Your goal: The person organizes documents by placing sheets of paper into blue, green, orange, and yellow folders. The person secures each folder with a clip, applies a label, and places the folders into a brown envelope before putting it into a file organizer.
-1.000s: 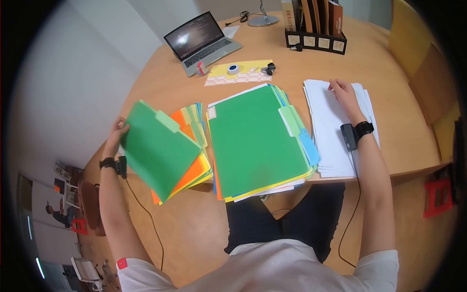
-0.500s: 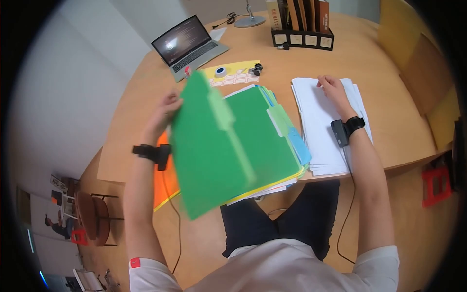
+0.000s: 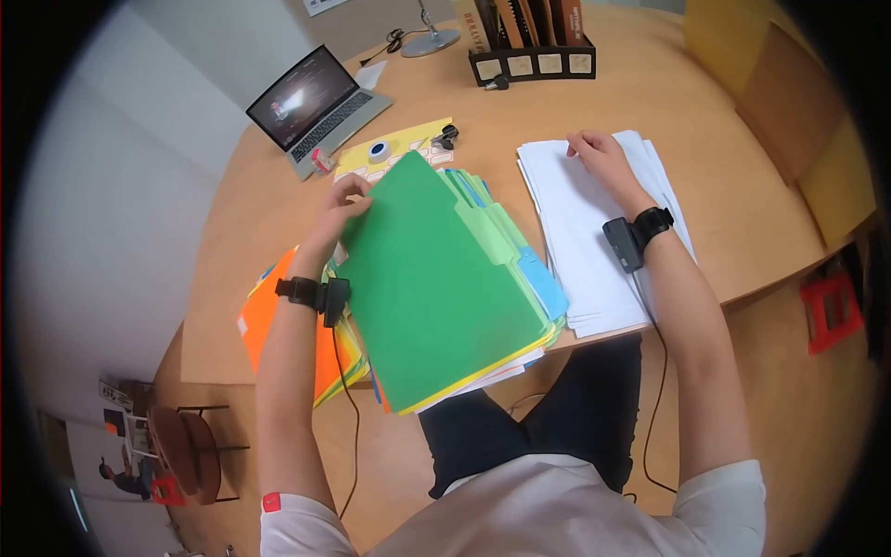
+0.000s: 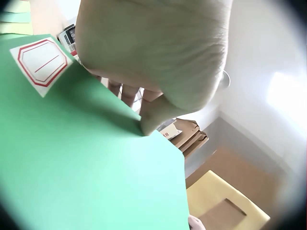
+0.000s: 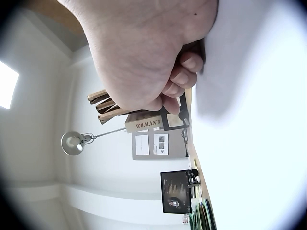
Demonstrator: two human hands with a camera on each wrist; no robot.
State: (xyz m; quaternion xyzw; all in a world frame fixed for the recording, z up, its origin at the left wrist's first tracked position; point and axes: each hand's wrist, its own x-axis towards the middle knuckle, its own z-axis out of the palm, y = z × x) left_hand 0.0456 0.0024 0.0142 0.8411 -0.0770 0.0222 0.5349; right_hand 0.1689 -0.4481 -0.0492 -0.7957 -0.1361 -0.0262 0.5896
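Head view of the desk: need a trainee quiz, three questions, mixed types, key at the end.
1. Fill in: the flat stack of white paper sheets lies under the ____ hand.
2. True or false: in the head view, the open silver laptop stands left of the black rectangular book rack.
3. The left hand pinches: A) a metal desk lamp; B) a rectangular green card folder; C) a white roll of tape.

Key: 1. right hand; 2. true; 3. B.
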